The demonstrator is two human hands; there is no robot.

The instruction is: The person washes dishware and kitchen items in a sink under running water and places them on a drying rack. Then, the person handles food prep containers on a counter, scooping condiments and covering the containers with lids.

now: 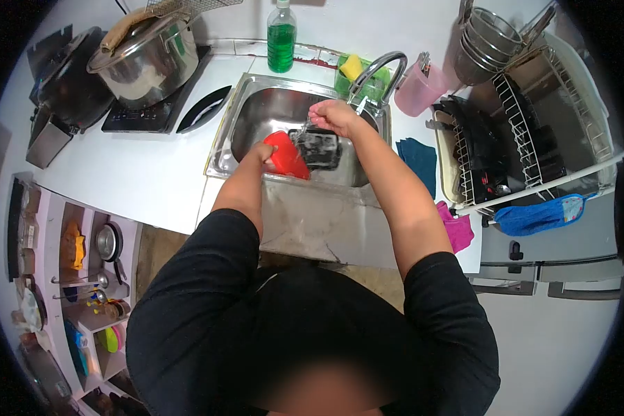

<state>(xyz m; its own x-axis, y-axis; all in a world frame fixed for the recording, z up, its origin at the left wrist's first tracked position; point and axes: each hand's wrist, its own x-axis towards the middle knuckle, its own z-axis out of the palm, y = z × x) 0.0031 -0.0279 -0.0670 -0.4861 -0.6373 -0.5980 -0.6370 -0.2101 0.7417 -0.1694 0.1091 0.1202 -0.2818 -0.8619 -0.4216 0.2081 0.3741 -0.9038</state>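
Black shirt (312,322) lay nearest; left hand (260,152) gripped the red container (288,156), its length slanting lower-right; right hand (335,116) curled, contents unclear.

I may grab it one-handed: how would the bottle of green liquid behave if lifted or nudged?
The bottle of green liquid is probably fairly heavy, being over half full. Its tall, narrow shape may tip if pushed high up. It could feel slippery, since water splashes by the right hand.
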